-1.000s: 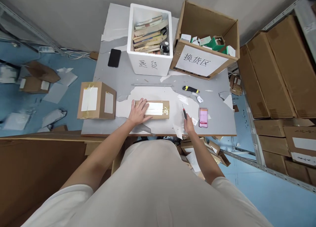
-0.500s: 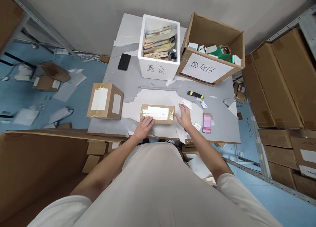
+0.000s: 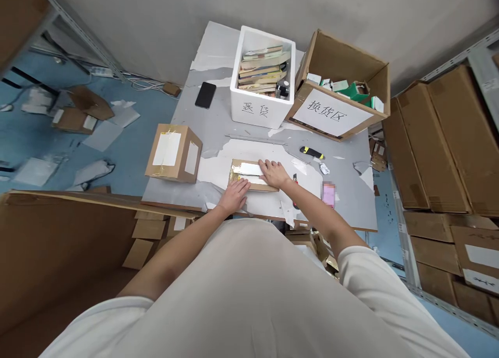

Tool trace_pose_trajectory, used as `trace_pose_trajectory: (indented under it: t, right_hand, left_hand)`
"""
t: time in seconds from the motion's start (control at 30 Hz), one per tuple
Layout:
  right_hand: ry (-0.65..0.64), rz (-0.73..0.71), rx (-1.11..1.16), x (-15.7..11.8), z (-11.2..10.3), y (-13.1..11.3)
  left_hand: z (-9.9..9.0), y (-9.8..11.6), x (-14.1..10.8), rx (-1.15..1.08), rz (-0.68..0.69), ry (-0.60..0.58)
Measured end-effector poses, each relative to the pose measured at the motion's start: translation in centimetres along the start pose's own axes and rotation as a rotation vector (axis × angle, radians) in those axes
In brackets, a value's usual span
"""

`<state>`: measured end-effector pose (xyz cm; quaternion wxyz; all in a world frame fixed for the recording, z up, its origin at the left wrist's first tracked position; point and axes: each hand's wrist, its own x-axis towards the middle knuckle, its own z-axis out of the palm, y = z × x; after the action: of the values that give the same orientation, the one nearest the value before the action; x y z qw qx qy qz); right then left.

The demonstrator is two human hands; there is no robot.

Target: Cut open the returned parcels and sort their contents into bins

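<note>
A small, taped cardboard box (image 3: 254, 184) lies near the table's front, with a white label and a dark seam along its top. My left hand (image 3: 235, 194) grips its near left corner, fingers over the top edge. Over the right end of the top, my right hand (image 3: 275, 174) holds the box with bent fingers; the fingertips' contact is partly hidden. Just right of the box, a red and black tool (image 3: 295, 180), perhaps a box cutter, shows in part beside my right forearm. A yellow and black utility knife (image 3: 312, 152) rests farther back.
A larger taped cardboard box (image 3: 167, 149) stands left. Behind are a white foam box (image 3: 262, 113) with books and a big open carton (image 3: 345, 120) with small packs. A black phone (image 3: 205, 95), a crumpled paper (image 3: 324, 168) and a pink blurred item (image 3: 328, 194) lie on the table (image 3: 210, 132).
My right hand has moved left from beside the box onto its top. The red and black tool now shows by my right forearm. My left hand stays on the box; the view has shifted slightly.
</note>
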<state>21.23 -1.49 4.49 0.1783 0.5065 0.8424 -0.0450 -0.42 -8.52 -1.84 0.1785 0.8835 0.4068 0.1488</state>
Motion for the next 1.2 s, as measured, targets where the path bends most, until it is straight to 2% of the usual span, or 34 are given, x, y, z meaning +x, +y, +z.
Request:
trace_pose_trajectory:
  t: [0.07,0.17,0.23,0.3,0.4,0.5,0.57,0.6,0.7,0.73,0.77,0.83,0.9,0.97,1.07,1.2]
  right_hand:
    - [-0.026,-0.001,-0.015,0.4,-0.7,0.0]
    - [-0.073,-0.018,0.074,1.2,-2.0,1.5]
    - [-0.068,0.063,0.156,2.0,-2.9,2.8]
    - [-0.041,0.213,0.238,2.9,-3.2,3.6]
    - [0.053,0.377,0.360,3.7,-2.6,3.5]
    - [0.241,0.443,0.359,2.9,-1.3,2.3]
    - [0.329,0.369,0.289,1.4,-0.6,1.5]
    - [0.337,0.270,0.254,0.4,-0.4,1.1]
    - [0.246,-0.121,0.214,-2.5,0.3,0.2]
    - [0.212,-0.195,0.216,-3.3,0.4,-0.2]
    - [0.191,-0.212,0.222,-3.8,0.5,-0.5]
    - [0.181,-0.115,0.238,-4.4,0.7,-1.1]
    - [0.191,-0.003,0.246,-4.9,1.0,-1.7]
    - [0.198,0.022,0.250,-5.7,1.5,-2.4]
    - [0.201,-0.022,0.265,-7.9,2.5,-3.2]
    - [0.158,-0.148,0.417,-9.7,2.7,-2.4]
  left_hand:
    - [0.0,-0.1,-0.1,-0.007,-0.002,-0.010]
    - [-0.2,0.1,-0.4,-0.011,0.011,-0.030]
    - [-0.3,0.3,-0.7,-0.005,0.019,-0.037]
    - [-0.4,0.5,-0.9,0.009,0.013,-0.034]
    - [-0.9,0.6,-0.8,0.028,0.006,-0.038]
    - [-2.2,0.1,-0.1,0.034,0.002,-0.072]
    - [-3.6,-0.7,0.6,0.051,-0.050,-0.089]
    - [-4.4,-1.2,1.0,0.064,-0.085,-0.097]
    - [-6.6,-3.5,2.2,0.092,-0.115,-0.158]
    - [-7.1,-4.3,2.5,0.084,-0.090,-0.190]
    - [-7.4,-5.2,2.7,0.067,-0.056,-0.219]
    - [-7.6,-6.9,3.2,0.015,0.013,-0.252]
    - [-7.3,-8.3,3.6,-0.023,0.054,-0.243]
    - [-6.9,-9.1,4.0,-0.026,0.070,-0.218]
    - [-7.1,-9.2,4.2,0.005,0.114,-0.235]
    - [-8.8,-7.2,4.3,0.111,0.120,-0.281]
